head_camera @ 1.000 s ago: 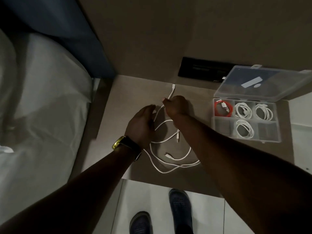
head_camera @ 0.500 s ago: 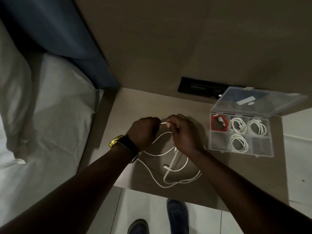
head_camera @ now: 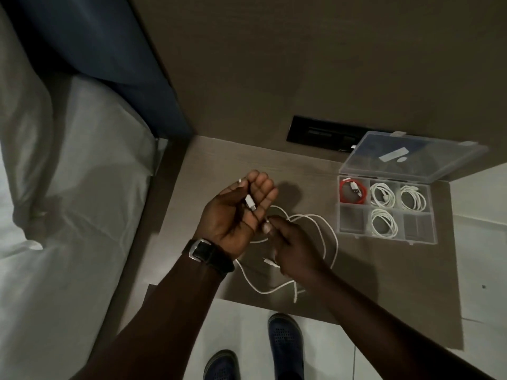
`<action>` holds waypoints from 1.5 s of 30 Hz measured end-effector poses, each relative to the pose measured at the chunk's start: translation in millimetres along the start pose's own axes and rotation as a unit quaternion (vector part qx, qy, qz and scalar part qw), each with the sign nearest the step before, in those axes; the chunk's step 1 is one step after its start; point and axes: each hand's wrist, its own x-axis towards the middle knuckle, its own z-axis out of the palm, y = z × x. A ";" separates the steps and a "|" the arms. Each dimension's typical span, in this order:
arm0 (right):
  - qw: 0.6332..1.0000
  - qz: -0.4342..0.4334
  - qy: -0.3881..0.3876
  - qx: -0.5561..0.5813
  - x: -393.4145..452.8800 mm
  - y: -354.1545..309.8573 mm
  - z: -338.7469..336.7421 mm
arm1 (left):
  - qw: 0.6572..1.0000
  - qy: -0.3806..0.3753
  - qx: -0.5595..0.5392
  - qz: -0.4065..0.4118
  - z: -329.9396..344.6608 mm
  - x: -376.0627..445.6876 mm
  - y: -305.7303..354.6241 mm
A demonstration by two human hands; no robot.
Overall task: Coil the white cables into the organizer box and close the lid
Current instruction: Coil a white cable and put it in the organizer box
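The left hand, knuckles-up over the cable 0.5 s earlier, had turned palm-up, its grip loosely cupping a white connector; likely coiling was about to start. The right hand pinched the white cable just below it, loose loops on the counter at frame centre, left of the open organizer box.

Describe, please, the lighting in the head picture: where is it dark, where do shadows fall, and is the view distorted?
Head view: dim overall; both forearms near the bottom edge go almost black. The left hand throws a soft shadow on the table toward the organizer box. The white cable and the bed sheet stand out brightest. The wide lens bends straight edges near the frame borders.
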 end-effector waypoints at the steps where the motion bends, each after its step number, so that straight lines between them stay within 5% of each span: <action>1: 1.000 -0.013 -0.014 -0.015 -9.7 -4.8 -2.9 | 1.000 -0.001 0.005 0.027 -3.1 1.4 0.7; 5: 0.988 -0.075 -0.065 -0.116 -40.7 -17.4 -25.5 | 0.984 0.008 0.134 0.115 -17.3 3.5 3.8; 9: 0.969 -0.152 -0.036 -0.191 -27.1 -39.1 -58.9 | 0.875 -0.026 0.469 0.119 -13.2 -8.5 -17.7; 11: 0.955 -0.183 0.006 -0.233 -2.9 -42.9 -76.2 | 0.853 -0.035 0.514 0.083 -5.6 -15.7 -28.9; 16: 0.963 -0.203 0.071 -0.165 37.9 -33.5 -84.8 | 0.955 -0.061 0.274 -0.094 -5.5 -17.8 -17.0; 19: 0.980 -0.177 0.065 -0.067 40.4 -23.7 -69.0 | 0.972 -0.133 0.112 -0.158 -8.6 -23.9 -12.0; 25: 0.997 -0.043 -0.006 0.062 -2.9 -14.5 -18.9 | 0.996 -0.090 -0.017 -0.018 1.2 -20.2 -5.0; 30: 0.979 -0.068 -0.126 -0.144 -42.8 -26.1 -30.2 | 0.990 -0.015 0.007 0.142 -7.4 -3.5 5.8; 33: 0.971 -0.095 -0.118 -0.184 -51.5 -39.2 -52.9 | 0.907 0.014 0.336 0.255 -17.2 2.2 5.4; 35: 0.970 -0.137 -0.048 -0.195 -41.0 -50.7 -71.4 | 0.825 -0.037 0.509 0.243 -20.9 -3.1 -14.8; 37: 0.961 -0.175 0.020 -0.212 -17.7 -57.5 -87.2 | 0.800 -0.065 0.567 0.187 -16.9 -12.4 -32.3; 41: 0.967 -0.159 0.117 -0.159 21.2 -46.0 -98.2 | 0.915 -0.022 0.403 0.014 -5.8 -26.4 -36.5; 45: 0.991 -0.090 0.087 -0.048 24.0 -30.0 -72.7 | 0.984 -0.113 0.102 -0.092 -1.2 -34.2 -26.9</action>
